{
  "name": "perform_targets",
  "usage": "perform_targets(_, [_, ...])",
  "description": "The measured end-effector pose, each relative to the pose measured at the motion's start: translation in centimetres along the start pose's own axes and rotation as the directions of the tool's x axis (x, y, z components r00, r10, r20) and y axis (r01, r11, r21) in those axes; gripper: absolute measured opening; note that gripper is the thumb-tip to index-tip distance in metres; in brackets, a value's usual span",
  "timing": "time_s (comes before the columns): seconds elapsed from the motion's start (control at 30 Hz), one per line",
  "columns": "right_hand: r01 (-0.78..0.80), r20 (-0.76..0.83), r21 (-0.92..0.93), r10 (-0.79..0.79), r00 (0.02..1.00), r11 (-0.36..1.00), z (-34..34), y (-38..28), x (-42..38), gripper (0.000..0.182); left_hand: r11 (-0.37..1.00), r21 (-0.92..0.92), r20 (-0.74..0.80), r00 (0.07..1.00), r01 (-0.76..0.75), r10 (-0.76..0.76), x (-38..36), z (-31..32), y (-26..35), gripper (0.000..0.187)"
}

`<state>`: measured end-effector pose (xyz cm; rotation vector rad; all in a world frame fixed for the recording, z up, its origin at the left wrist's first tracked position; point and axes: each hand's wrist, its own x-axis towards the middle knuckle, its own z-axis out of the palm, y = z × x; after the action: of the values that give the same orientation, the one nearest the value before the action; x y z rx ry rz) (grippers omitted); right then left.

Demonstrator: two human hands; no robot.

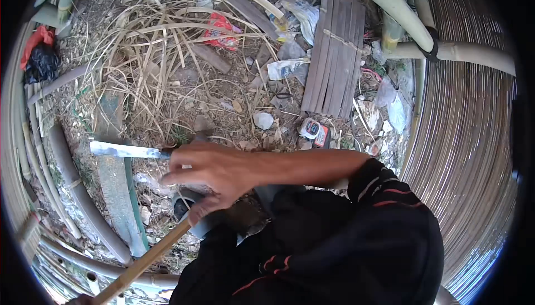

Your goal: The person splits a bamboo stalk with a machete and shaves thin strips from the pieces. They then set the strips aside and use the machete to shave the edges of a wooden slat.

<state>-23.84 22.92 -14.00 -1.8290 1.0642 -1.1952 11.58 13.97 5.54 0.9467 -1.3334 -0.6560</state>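
Observation:
My right hand [209, 174] reaches across to the left, with fingers curled. A knife [125, 149] juts out from beneath its upper fingers, the pale blade pointing left and the dark handle mostly hidden by the hand. The thumb lies at the upper end of a split bamboo strip [145, 260], which slants down to the lower left. At the bottom edge a small part of my left hand [81, 300] shows around the strip's lower end. Below the right hand a sandalled foot [186, 202] is partly visible.
Thin bamboo strips [150, 65] lie heaped on littered ground. Flat dark slats [334, 51] rest at the upper right, near a tape measure [316, 132]. A worn board [120, 199] lies at left. Bamboo poles [83, 193] and a wall of thin strips [462, 121] flank me.

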Motion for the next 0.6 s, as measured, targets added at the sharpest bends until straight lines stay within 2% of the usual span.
perform_targets(0.03, [-0.005,-0.001,-0.016,0.005,1.000,1.000,-0.6,-0.8,-1.4,0.063,0.628,-0.632,0.144,0.865,0.454,-0.480,2.4,-3.0,-2.3,0.035])
perform_targets(0.07, [-0.042,0.021,-0.012,0.042,0.999,0.999,-0.9,-1.2,-2.9,0.062,0.410,-0.734,0.394,0.831,0.541,-0.393,1.7,-1.6,-5.1,0.034])
perform_targets(0.1, [-0.076,0.043,-0.007,0.076,0.996,0.997,-1.2,-1.5,-4.3,0.061,0.478,-0.676,0.286,0.797,0.561,-0.531,0.8,1.6,-5.7,0.033])
perform_targets(0.13, [-0.075,0.041,-0.016,0.075,0.996,0.997,-1.8,-2.0,-5.7,0.061,0.445,-0.650,0.386,0.773,0.615,-0.504,-0.1,4.6,-6.3,0.031])
perform_targets(0.2, [-0.217,0.058,-0.010,0.217,0.974,0.976,-2.9,-2.8,-8.1,0.059,0.474,-0.581,0.342,0.727,0.662,-0.595,-1.3,10.1,-7.2,0.030])
perform_targets(0.23, [-0.213,0.051,-0.066,0.217,0.975,0.975,-3.3,-3.2,-8.9,0.059,0.406,-0.608,0.381,0.700,0.682,-0.604,-2.0,11.6,-8.1,0.029])
perform_targets(0.27, [-0.213,0.051,-0.067,0.216,0.975,0.975,-3.5,-3.3,-9.8,0.059,0.278,-0.621,0.554,0.662,0.732,-0.504,-2.4,11.8,-9.8,0.039])
perform_targets(0.33, [-0.302,-0.101,-0.223,0.287,0.953,0.927,-3.6,-2.7,-11.5,0.060,0.330,-0.541,0.549,0.622,0.774,-0.558,-3.3,15.2,-9.8,0.061])
perform_targets(0.37, [-0.293,-0.187,-0.261,0.249,0.950,0.920,-3.9,-2.5,-12.4,0.058,0.333,-0.493,0.647,0.594,0.804,-0.478,-3.5,17.0,-9.2,0.066])
perform_targets(0.4, [-0.287,-0.190,-0.264,0.242,0.952,0.921,-4.3,-2.2,-13.4,0.058,0.341,-0.443,0.734,0.554,0.829,-0.393,-3.8,18.2,-8.6,0.072])
perform_targets(0.43, [-0.415,-0.374,-0.268,0.303,0.876,0.869,-4.8,-1.8,-14.4,0.053,0.376,-0.443,0.480,0.569,0.814,-0.668,-4.4,18.4,-8.6,0.067])
perform_targets(0.47, [-0.539,-0.547,-0.246,0.344,0.763,0.805,-5.5,-1.6,-15.5,0.048,0.376,-0.447,0.484,0.573,0.812,-0.662,-4.9,17.9,-9.1,0.067])
perform_targets(0.53, [-0.824,-0.724,-0.003,0.567,0.392,0.566,-8.1,-1.0,-16.6,0.042,0.434,-0.390,0.478,0.581,0.812,-0.658,-6.1,15.9,-10.7,0.068])
perform_targets(0.57, [-0.842,-0.810,0.056,0.517,0.275,0.536,-9.4,0.4,-16.7,0.042,0.440,-0.356,0.409,0.560,0.825,-0.720,-6.8,15.1,-10.9,0.067])
perform_targets(0.6, [-0.852,-0.876,0.118,0.457,0.152,0.510,-11.1,2.5,-17.1,0.042,0.436,-0.353,0.416,0.556,0.828,-0.720,-7.5,14.2,-11.2,0.067])
